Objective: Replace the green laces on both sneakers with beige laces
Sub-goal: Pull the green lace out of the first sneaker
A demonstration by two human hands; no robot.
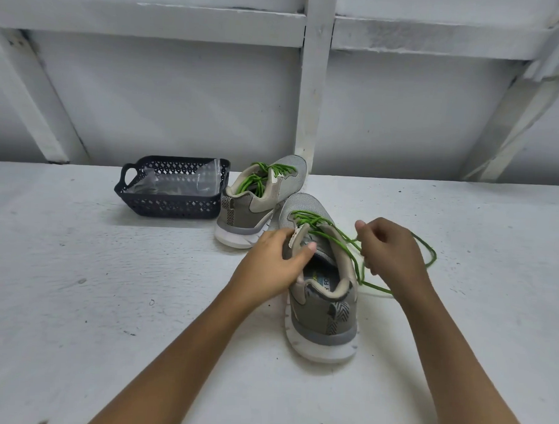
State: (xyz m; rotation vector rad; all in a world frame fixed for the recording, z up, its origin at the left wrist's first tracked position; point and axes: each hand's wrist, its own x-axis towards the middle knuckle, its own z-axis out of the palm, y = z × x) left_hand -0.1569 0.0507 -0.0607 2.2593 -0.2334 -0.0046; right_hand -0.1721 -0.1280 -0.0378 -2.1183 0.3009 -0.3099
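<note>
On the white counter, left of the frame's middle, we see a dark basket with a clear plastic bag in it; we cannot make out the bag's contents. Just right of the basket stands the far sneaker, with the far green lace threaded in it. At the frame's centre our left hand has its grip clamped on the near sneaker, thumb on the tongue, fingers on the outer side. Right of that shoe, our right hand has its grip pinched together on the near green lace, which runs from the eyelets and loops out to the hand's right.
</note>
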